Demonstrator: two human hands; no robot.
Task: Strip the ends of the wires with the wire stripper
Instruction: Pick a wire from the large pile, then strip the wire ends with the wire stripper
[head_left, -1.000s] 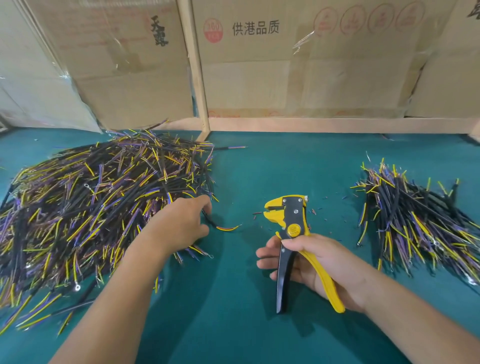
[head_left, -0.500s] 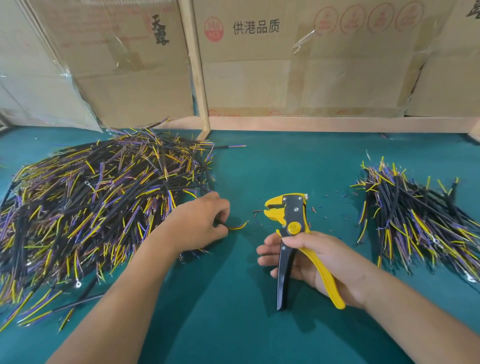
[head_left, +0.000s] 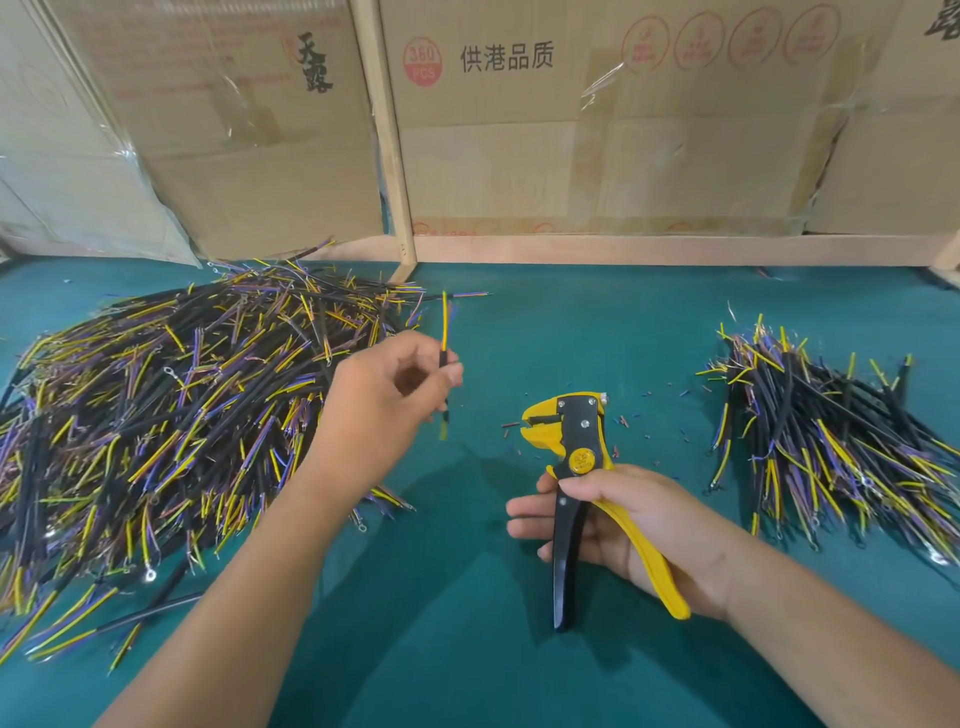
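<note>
Left hand (head_left: 387, 387) is pinching one short wire (head_left: 444, 345) upright above the green table (head_left: 467, 649), right beside the big pile (head_left: 171, 415). Right hand (head_left: 641, 530) is wrapped around the yellow-black wire stripper (head_left: 574, 467), head pointing away, with a smaller pile (head_left: 831, 447) off to the right.

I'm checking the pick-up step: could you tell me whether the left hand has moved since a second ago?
Yes. The left hand has lifted off the large left wire pile, rightwards, pinching one black-sheathed wire upright.
</note>
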